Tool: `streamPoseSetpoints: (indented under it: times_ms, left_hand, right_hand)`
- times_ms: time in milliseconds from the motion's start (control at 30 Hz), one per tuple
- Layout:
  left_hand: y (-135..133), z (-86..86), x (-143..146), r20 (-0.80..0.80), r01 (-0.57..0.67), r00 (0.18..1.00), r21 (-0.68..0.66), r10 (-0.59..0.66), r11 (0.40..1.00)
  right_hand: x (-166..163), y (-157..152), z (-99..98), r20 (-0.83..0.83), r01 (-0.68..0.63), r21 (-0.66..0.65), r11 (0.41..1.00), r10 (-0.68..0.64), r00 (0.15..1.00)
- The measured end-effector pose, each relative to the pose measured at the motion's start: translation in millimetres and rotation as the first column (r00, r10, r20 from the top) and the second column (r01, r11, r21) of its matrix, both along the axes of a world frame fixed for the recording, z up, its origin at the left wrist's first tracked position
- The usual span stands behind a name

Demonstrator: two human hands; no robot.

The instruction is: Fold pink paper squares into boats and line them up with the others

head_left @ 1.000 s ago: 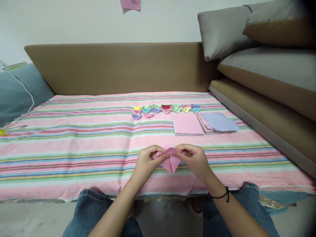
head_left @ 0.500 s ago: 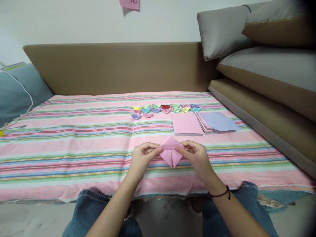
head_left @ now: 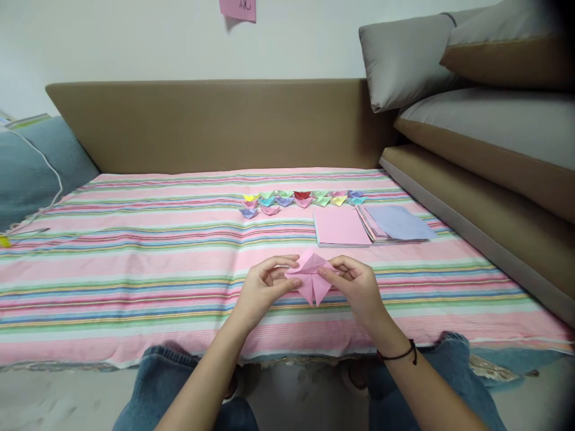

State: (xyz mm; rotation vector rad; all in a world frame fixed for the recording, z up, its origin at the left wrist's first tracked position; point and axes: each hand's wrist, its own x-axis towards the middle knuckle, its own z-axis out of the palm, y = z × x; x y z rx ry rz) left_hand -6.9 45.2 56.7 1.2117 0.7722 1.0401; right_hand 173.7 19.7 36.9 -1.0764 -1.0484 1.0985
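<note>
A folded piece of pink origami paper (head_left: pixel 313 281) is held between my two hands over the striped cloth. Its upper part is a peaked flap, and two points with a slit between them hang below. My left hand (head_left: pixel 268 281) is closed on its left corner, thumb on the front and forefinger at the upper edge. On the right side, my right hand (head_left: pixel 354 281) pinches the paper with its thumb in front. The fingers behind the paper are partly hidden. Beyond my hands stand several small folded paper boats (head_left: pixel 303 202) in rows, in many colours.
A stack of pink square paper (head_left: pixel 341 226) lies beyond my right hand, beside a fanned stack topped by a lavender sheet (head_left: pixel 399 222). Grey-brown cushions (head_left: pixel 489 131) are piled at the right. A yellow-handled tool (head_left: pixel 18 236) lies on the striped cloth (head_left: pixel 112 269) at far left.
My left fingers have spread a little, with the forefinger raised to the paper's upper edge and the thumb lower. The paper's left side now bends open more. My right hand keeps its pinch.
</note>
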Motion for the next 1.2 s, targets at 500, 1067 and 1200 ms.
streamPoseSetpoints:
  times_ms: [500, 1067, 1200]
  left_hand:
    - [-2, -13.0, 11, -0.001, -0.249, 0.968, -0.115, 0.25, 0.962]
    - [-3, -15.4, 13, -0.034, -0.276, 0.961, -0.071, 0.274, 0.958]
    - [-4, -15.3, 14, -0.018, -0.268, 0.963, -0.073, 0.268, 0.961]
  right_hand:
    - [-8, 0, -7.8, -0.075, -0.013, -0.048, 0.999, 0.009, 0.997]
    - [-12, -1, -6.8, -0.091, 0.071, -0.101, 0.992, -0.081, 0.993]
    - [-11, -1, -8.4, -0.087, 0.067, -0.083, 0.994, -0.075, 0.993]
